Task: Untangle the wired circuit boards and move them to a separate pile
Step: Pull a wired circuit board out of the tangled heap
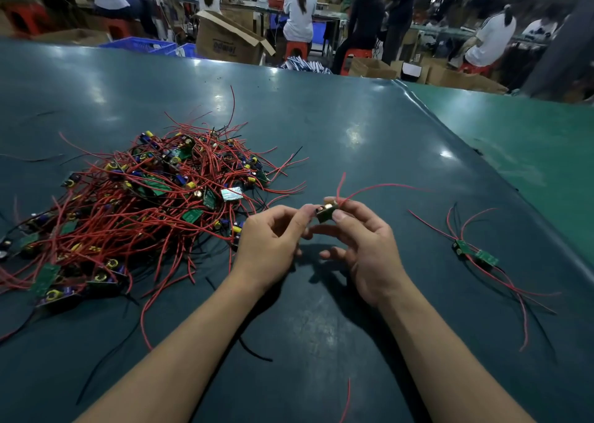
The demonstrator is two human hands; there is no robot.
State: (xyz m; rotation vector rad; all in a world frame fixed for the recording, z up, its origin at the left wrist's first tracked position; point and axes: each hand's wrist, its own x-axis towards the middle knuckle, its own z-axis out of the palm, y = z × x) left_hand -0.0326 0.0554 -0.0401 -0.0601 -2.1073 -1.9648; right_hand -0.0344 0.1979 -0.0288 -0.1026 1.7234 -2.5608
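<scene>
A big tangled pile of small green circuit boards with red and black wires (141,197) lies on the left of the dark green table. Above the table's middle, my right hand (363,245) pinches one small circuit board (326,213) between thumb and forefinger; its red wires (379,187) curve up and to the right. My left hand (273,242) meets the same board from the left, fingertips curled and touching its end. On the right lies a separate small pile of two wired boards (475,254), their wires spread out.
Loose red wire (347,400) and black wire (254,352) pieces lie near my forearms. A lighter green mat (530,139) covers the table's far right. Beyond the far edge stand cardboard boxes (229,38), blue crates, red stools and several seated people.
</scene>
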